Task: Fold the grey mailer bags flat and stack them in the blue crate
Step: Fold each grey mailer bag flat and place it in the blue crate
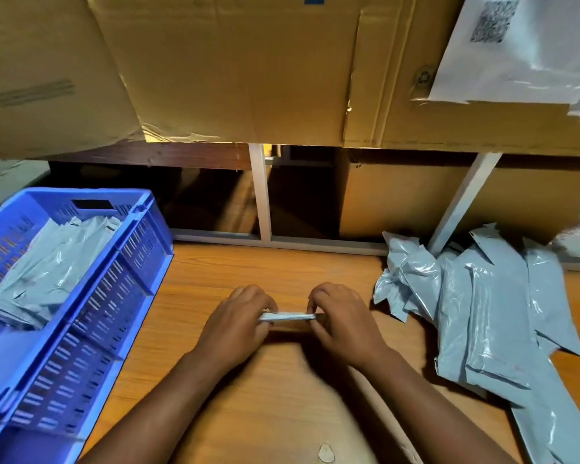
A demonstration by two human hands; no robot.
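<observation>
Over the wooden table [265, 390], mid-scene: folded grey mailer bag [287, 317], edge-on, held just off the surface. Left hand [238, 324] and right hand [344, 324] pinch its ends, fingers curled. Blue crate [91, 329] left, holding folded bags [47, 262]. Unfolded pile [482, 316] right.

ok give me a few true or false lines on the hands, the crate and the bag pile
1. Both hands pinch one folded mailer bag, the left hand at one end, the right hand at the other. True.
2. The blue crate holds no bags. False: folded grey bags lie inside it.
3. The unfolded bag pile lies right of the hands. True.
4. The crate sits on the right of the wooden table. False: it is on the left.
</observation>
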